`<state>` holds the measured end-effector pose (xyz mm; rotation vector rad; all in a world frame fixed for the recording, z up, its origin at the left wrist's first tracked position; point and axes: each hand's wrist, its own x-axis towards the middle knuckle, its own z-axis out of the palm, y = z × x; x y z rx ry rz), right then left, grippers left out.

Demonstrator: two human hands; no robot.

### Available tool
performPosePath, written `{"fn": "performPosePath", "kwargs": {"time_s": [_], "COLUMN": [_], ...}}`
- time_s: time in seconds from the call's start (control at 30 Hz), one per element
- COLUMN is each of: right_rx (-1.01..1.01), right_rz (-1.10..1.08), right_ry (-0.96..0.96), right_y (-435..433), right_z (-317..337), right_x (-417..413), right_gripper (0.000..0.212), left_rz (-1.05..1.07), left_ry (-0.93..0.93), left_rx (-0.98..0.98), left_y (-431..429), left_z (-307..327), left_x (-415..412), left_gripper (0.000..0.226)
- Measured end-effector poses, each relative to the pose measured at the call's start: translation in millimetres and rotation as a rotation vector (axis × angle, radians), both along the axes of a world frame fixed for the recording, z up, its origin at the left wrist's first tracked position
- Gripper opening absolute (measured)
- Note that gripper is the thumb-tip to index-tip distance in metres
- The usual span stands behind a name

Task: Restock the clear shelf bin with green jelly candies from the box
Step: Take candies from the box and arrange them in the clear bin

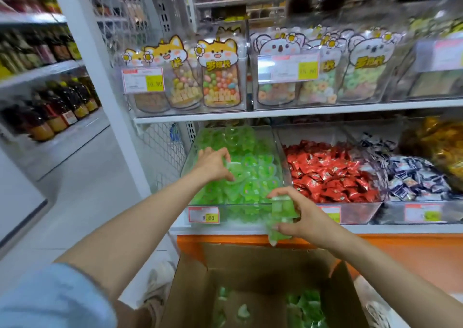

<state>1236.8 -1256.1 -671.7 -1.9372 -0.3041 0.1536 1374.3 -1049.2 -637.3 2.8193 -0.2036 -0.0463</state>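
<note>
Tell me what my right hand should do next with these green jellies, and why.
Probably raise the right hand over the front wall of the clear bin and release. It grips a clutch of green jelly candies that hangs in front of that wall, above the box, not yet over the pile; the left hand is inside the bin, pinching a candy.

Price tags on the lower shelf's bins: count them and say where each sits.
3. Green jelly bin tag; red candy bin tag, partly behind the right hand; dark-blue candy bin tag. Others may sit off-frame.
</note>
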Motion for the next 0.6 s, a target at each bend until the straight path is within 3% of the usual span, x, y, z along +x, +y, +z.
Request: {"fn": "performPosePath", "kwargs": {"time_s": [0.3, 0.4, 0.47, 0.53, 0.6], "right_rx": [0.056, 0.081, 0.100, 0.111, 0.155], "right_rz": [-0.056, -0.058, -0.087, -0.121, -0.150], "right_ry": [0.025, 0.018, 0.014, 0.011, 0.013], "right_y": [5, 11, 14, 18, 23], "right_z": [5, 11, 15, 16, 18], "right_x": [16, 17, 18, 20, 23], "right_gripper": [0.047, 0.047, 0.046, 0.045, 0.045], "left_rz": [-0.016, -0.057, -0.126, -0.233, -0.313], "left_ry": [0.112, -0.046, -0.268, -0.396, -0.253], "left_rx": [-0.098, -0.026, -0.142, -0.381, -0.598], "left_y": [10, 18, 22, 22, 18], "left_z": [-15, -15, -17, -21, -24], "left_x": [27, 15, -2, -27, -54], "left_gripper": [0.059, 0.065, 0.052, 0.034, 0.017]}}
